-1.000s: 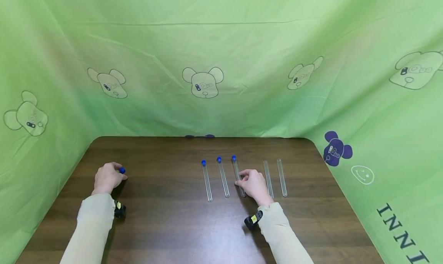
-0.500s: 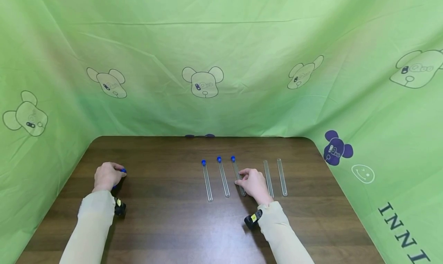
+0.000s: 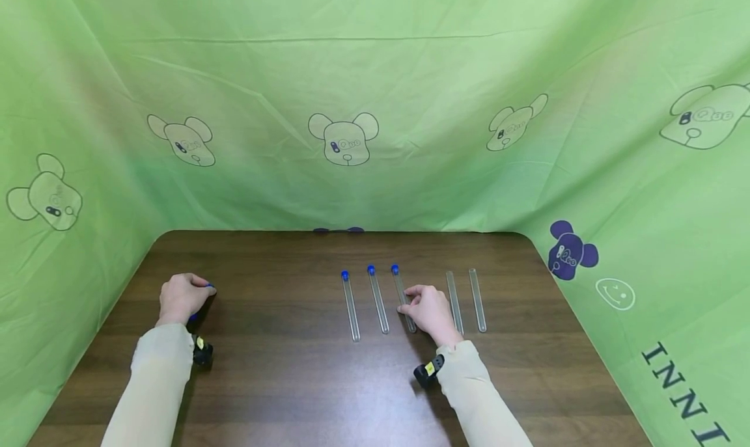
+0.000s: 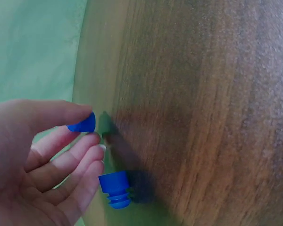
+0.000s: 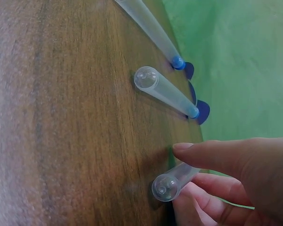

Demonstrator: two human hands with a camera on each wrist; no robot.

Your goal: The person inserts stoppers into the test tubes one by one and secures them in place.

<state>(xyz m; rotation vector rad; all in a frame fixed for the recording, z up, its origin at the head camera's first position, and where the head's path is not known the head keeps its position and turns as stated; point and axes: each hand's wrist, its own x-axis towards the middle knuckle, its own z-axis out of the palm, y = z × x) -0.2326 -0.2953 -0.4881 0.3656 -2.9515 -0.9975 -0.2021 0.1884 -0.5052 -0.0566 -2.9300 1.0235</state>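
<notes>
My left hand (image 3: 183, 299) pinches a blue ribbed stopper (image 4: 85, 123) between thumb and forefinger, low over the table's left side. A second blue stopper (image 4: 115, 188) lies on the wood just beneath that hand, mostly hidden in the head view. My right hand (image 3: 432, 313) has thumb and fingers curled on either side of a clear test tube (image 5: 168, 186) with a blue stopper (image 3: 395, 269) in its top end. Left of it lie two more stoppered test tubes, one close by (image 3: 377, 300) and one farther left (image 3: 351, 309).
Two test tubes without stoppers, a nearer one (image 3: 452, 291) partly behind the right hand and another (image 3: 477, 300), lie to the right. The brown wooden table (image 3: 281, 382) is bordered by a green printed cloth (image 3: 346, 63) at the back and sides.
The left thumb and forefinger have closed in over the blue stopper, and the other one now shows below the hand. The right hand's tube has shifted slightly left; that hand stays put.
</notes>
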